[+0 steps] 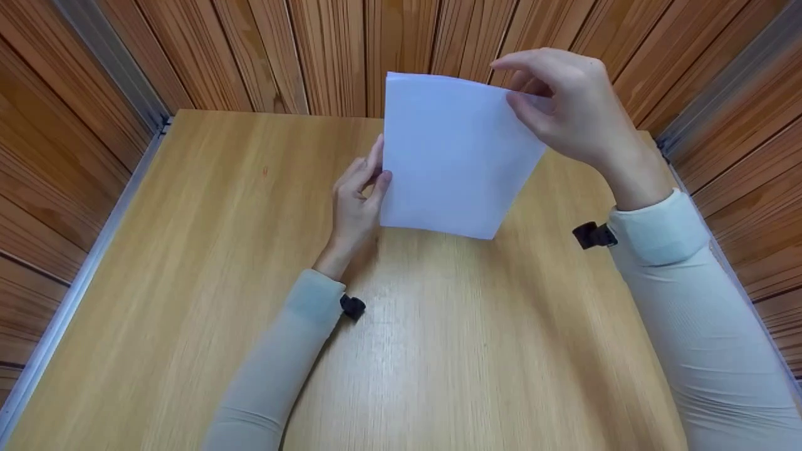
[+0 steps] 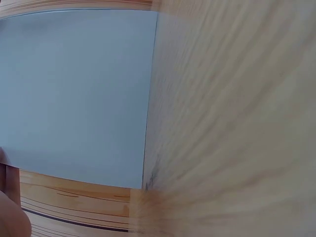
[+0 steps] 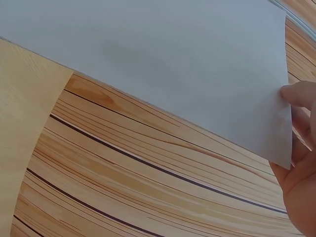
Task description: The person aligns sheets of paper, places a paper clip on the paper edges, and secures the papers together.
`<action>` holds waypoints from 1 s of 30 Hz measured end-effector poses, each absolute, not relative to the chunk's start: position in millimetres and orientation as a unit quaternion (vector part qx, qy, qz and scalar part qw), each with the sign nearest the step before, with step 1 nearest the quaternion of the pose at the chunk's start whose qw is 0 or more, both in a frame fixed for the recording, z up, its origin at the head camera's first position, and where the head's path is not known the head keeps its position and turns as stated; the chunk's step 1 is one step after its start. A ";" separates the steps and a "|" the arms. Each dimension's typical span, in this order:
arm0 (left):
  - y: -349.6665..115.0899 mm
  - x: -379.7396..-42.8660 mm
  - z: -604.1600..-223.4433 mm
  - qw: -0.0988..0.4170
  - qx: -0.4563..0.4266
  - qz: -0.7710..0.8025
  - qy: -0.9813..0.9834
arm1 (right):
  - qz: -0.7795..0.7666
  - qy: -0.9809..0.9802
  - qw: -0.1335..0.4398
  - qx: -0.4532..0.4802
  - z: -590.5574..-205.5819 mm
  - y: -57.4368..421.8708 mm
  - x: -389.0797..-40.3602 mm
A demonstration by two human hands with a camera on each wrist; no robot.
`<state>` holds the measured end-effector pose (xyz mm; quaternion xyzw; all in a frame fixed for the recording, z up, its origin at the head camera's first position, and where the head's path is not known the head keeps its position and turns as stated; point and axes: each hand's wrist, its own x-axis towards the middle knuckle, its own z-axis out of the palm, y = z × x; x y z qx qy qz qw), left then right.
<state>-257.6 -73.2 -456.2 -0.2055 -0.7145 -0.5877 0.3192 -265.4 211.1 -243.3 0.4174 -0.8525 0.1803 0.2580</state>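
Grained wooden tabletop below; left hand and right hand pinch smooth, flat, four-sided white paper.

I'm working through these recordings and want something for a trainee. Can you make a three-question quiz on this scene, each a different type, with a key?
1. Multiple choice. In the head view, where does the right hand grip the paper?
A) Lower left corner
B) Near the upper right corner
C) Middle of the bottom edge

2. True or false. In the head view, the left hand is at the paper's top edge.

3. Fill in the blank. The wall behind the table has the colour and grain of ____.

Key
1. B
2. False; it is at the left edge.
3. wood
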 end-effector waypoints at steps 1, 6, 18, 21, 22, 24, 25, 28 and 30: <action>-72.9 -257.7 -456.1 0.322 -0.208 -0.586 -0.714 | 0.176 -0.853 0.254 0.420 -242.3 210.2 -265.3; -71.8 -258.6 -456.4 0.328 -0.216 -0.570 -0.722 | 0.159 -0.860 0.229 0.426 -239.3 204.4 -264.0; -70.4 -258.5 -454.9 0.315 -0.214 -0.545 -0.747 | 0.116 -0.880 0.192 0.418 -235.7 185.7 -261.2; -70.1 -258.8 -455.1 0.307 -0.216 -0.545 -0.750 | 0.109 -0.881 0.188 0.421 -234.8 180.9 -261.9; -69.9 -259.0 -455.5 0.305 -0.217 -0.543 -0.752 | 0.108 -0.880 0.187 0.423 -234.7 179.3 -262.3; -69.8 -258.6 -455.7 0.298 -0.217 -0.541 -0.756 | 0.104 -0.880 0.186 0.425 -234.7 176.6 -263.3; -69.7 -258.4 -455.5 0.295 -0.217 -0.539 -0.758 | 0.103 -0.880 0.184 0.426 -234.6 175.4 -263.6; -69.1 -258.3 -455.2 0.290 -0.216 -0.528 -0.769 | 0.101 -0.880 0.180 0.427 -234.9 173.0 -265.0; -68.6 -258.7 -454.7 0.288 -0.216 -0.518 -0.776 | 0.102 -0.879 0.178 0.430 -235.2 171.4 -265.6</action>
